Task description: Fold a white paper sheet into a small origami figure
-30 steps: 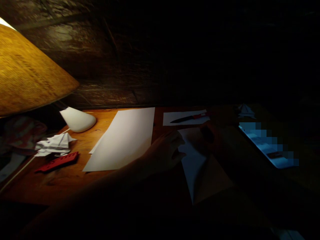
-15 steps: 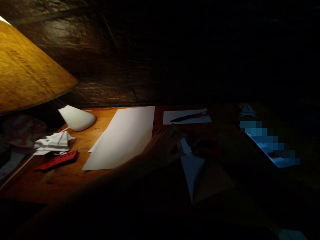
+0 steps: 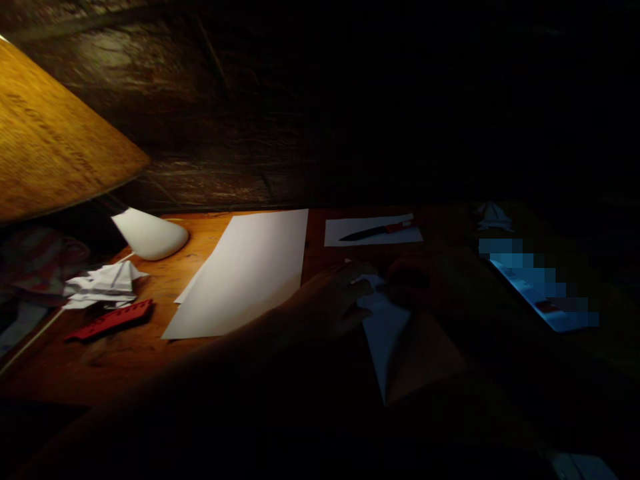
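A partly folded sheet of paper (image 3: 387,333) lies on the dark part of the wooden table, its lower end coming to a point. Its left side catches bluish light; the right side is dim and brownish. My left hand (image 3: 337,297) reaches in from the lower left, with bent fingers closed on the sheet's upper left edge. Deep in shadow, my right hand (image 3: 410,277) is curled at the sheet's top right, close to the left fingers. Its fingertips seem to pinch the paper there, though darkness hides most of their outline.
Behind the hands, a knife (image 3: 370,233) rests on a small paper piece (image 3: 333,233). Large white sheets (image 3: 250,273) lie left, near a lamp (image 3: 155,235), crumpled folded paper (image 3: 107,283) and a red notched object (image 3: 113,320). A lit phone-like device (image 3: 530,293) and another folded paper (image 3: 494,217) lie right.
My left fingers have shifted slightly right and over the top of the folded sheet. The narrow upright strip at its top has dropped or been covered. My right hand stays close by.
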`<state>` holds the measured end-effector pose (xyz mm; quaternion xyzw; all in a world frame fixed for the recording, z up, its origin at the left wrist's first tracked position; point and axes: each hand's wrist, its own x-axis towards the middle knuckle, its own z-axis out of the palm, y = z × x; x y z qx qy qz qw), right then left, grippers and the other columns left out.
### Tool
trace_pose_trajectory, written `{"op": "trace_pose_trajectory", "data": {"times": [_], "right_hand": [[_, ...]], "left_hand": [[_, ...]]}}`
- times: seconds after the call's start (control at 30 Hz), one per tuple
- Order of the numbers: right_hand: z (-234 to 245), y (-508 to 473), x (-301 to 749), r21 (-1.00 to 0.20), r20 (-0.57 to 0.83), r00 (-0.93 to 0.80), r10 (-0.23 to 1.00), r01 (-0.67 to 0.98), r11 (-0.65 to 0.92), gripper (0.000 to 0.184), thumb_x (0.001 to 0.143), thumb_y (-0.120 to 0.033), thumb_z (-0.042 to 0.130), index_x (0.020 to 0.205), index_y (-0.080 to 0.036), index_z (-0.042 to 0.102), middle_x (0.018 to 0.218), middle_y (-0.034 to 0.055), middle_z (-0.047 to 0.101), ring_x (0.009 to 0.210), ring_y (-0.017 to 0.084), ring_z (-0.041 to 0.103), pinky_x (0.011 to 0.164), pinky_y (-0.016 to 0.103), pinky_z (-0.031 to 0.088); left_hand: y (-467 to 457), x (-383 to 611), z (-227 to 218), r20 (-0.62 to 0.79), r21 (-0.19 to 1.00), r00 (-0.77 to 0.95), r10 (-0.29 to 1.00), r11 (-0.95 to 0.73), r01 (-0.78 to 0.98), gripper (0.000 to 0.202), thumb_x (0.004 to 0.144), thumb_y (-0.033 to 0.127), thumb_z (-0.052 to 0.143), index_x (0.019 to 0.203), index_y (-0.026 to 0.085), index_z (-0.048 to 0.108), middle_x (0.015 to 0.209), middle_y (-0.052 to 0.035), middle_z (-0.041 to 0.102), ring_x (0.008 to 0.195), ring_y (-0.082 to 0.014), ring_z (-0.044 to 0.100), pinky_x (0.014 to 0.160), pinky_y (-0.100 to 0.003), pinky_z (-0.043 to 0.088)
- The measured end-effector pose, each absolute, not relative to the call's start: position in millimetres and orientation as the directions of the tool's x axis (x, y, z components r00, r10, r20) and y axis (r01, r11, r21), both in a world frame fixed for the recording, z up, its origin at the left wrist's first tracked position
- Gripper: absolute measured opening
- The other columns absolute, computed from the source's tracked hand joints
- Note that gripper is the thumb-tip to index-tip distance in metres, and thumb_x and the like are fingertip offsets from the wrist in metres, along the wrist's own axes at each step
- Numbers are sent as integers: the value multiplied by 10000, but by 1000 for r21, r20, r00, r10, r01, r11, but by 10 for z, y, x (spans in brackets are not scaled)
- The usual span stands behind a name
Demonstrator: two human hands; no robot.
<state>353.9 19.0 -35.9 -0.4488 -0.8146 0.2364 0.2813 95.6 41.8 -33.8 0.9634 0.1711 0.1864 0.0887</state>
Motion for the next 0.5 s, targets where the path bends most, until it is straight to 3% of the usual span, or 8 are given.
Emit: {"op": "trace_pose_trajectory", "data": {"times": [0.17,0.37,0.5], "right_hand": [[-411,250,3636,-745,193,-419,887,526,411,117,896,-258,627,938,-263,736,988,25,764,933,222,718,859,363,527],[-426,279,3677,-802,127,-379,916,504,320,77,850,-257,687,903,-271,741,955,-8,780,903,213,736,860,349,553],[-436,270,3660,-788,126,-348,929,534,307,76,817,-263,721,891,-270,734,946,1,777,903,221,730,851,351,553]], "left_hand": [[433,970,-338,309,288,870,385,-909,301,274,939,333,648,1138,156,582,1383,-152,536,1231,-289,571,989,-461,562],[411,991,-347,279,199,889,362,-928,315,566,933,279,623,1464,193,446,1474,-165,464,1338,-322,500,1115,-541,462],[393,984,-350,249,152,903,351,-935,322,468,974,266,573,1432,195,508,1558,-167,403,1454,-338,388,1149,-551,423]]}}
